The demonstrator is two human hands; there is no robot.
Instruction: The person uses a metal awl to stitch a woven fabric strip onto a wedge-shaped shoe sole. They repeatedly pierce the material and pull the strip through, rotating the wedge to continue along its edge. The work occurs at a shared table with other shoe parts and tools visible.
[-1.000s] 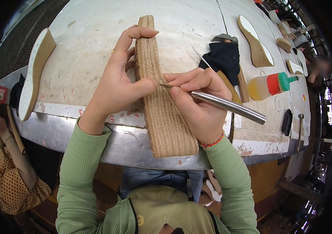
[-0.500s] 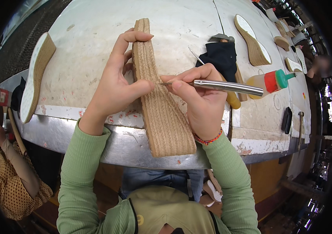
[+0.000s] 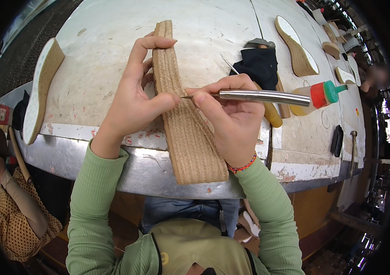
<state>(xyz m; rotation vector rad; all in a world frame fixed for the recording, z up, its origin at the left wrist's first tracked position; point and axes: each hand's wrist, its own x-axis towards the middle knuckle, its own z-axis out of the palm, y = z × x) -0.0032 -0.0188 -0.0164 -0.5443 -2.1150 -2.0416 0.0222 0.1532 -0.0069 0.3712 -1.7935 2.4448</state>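
A wedge shoe sole (image 3: 195,151) wrapped in tan braided rope stands on its side, narrow end away from me, thick heel over the table's metal edge. My left hand (image 3: 133,91) is closed round its narrow part, thumb pressed on the braid and forefinger over the far end. My right hand (image 3: 236,114) grips a metal-handled tool (image 3: 268,96) like a pen. The tool's thin dark tip touches the braid beside my left thumb. Whether the tip is pointed or bladed is too small to tell.
Right of my hands lie a dark cloth (image 3: 257,66), a hammer head (image 3: 259,43), a yellow handle (image 3: 273,117) and a glue bottle (image 3: 316,98) with a green cap. Other wedge soles (image 3: 48,87) lie left and far right (image 3: 302,59). Another person's arm (image 3: 23,201) is at lower left.
The sole and both my hands have shifted slightly left. The tool's tip stays at the braid by my left thumb. At lower left, the other person's hand has moved a little lower.
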